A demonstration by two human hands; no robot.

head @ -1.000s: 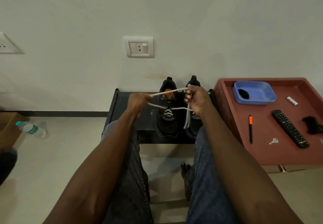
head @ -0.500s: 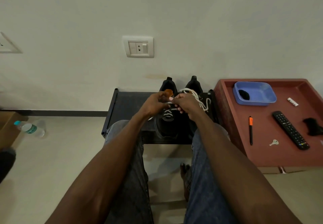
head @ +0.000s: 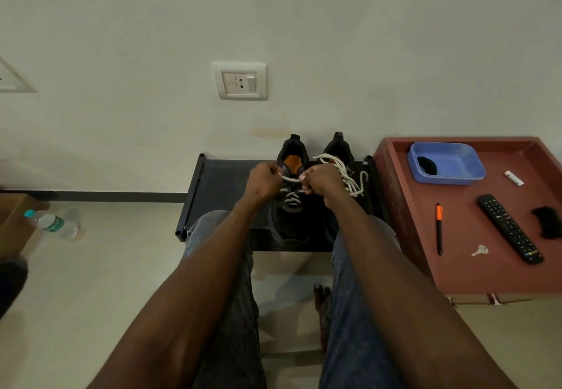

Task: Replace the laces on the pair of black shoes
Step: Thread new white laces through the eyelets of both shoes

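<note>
Compared with half a second earlier, the two hands are drawn slightly apart, and a short taut span of white lace [head: 291, 179] is now shown between them above the left shoe [head: 289, 206]. The lace is pinched at one end by the left hand [head: 264, 182] and at the other by the right hand [head: 320, 182], each grip clamped on the cord with curled fingers. Two black shoes are set side by side on a low black bench [head: 225, 185] against the wall, heels toward it; an orange insole is seen inside the left shoe, and several white crossings are already threaded through its eyelets. A second white lace [head: 349, 176], thick and rope-like, is heaped in loose loops on the right shoe [head: 339, 148], just beside the right hand. To the right, a reddish-brown tray-topped table [head: 456, 273] is seen with raised edges; on it are laid one rounded blue plastic tub [head: 450, 163], one black pen with an orange cap [head: 439, 227], one long black remote control [head: 509, 227], one small metal key [head: 480, 250], one small white object [head: 514, 177] and one dark item [head: 549, 221] at the frame's edge that cannot be identified. One clear plastic bottle [head: 53, 223] is laid on its side on the pale floor at left, and one white switch plate [head: 240, 81] is fixed to the smooth wall.
</note>
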